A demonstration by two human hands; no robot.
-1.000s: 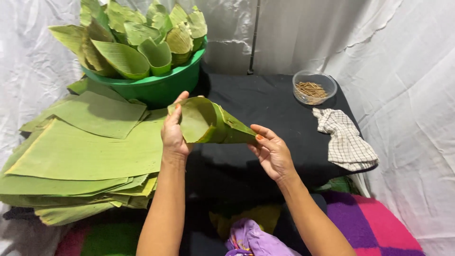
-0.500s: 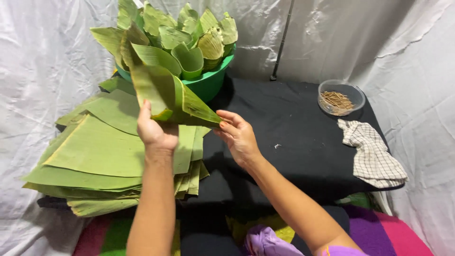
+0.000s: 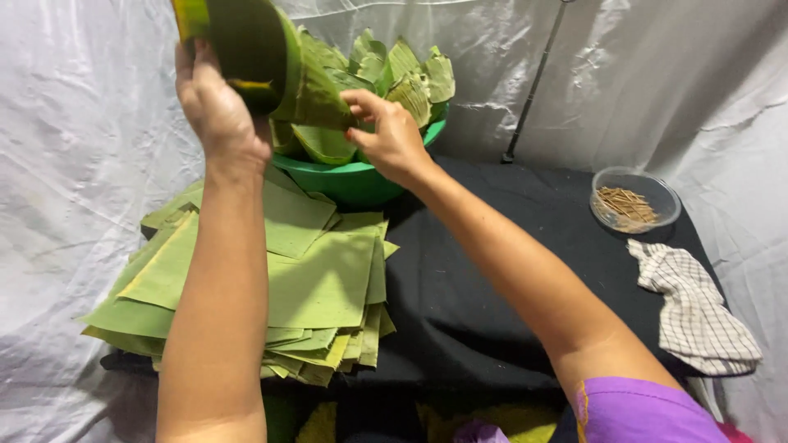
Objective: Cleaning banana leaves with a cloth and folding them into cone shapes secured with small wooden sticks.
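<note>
Green leaf cone point(image 3: 271, 70) clamped between both hands: left hand point(image 3: 217, 107) grips rim, right hand point(image 3: 390, 135) pinches tip.

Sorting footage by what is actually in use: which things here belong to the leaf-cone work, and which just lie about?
In use:
left hand and right hand, both with a grip on the rolled leaf cone
green bowl of finished cones
stack of cut leaves

Lying about:
clear dish of sticks
checked cloth

Both hands point(image 3: 222, 115) hold leaf cone point(image 3: 275, 70); bowl point(image 3: 353, 176) behind
</note>
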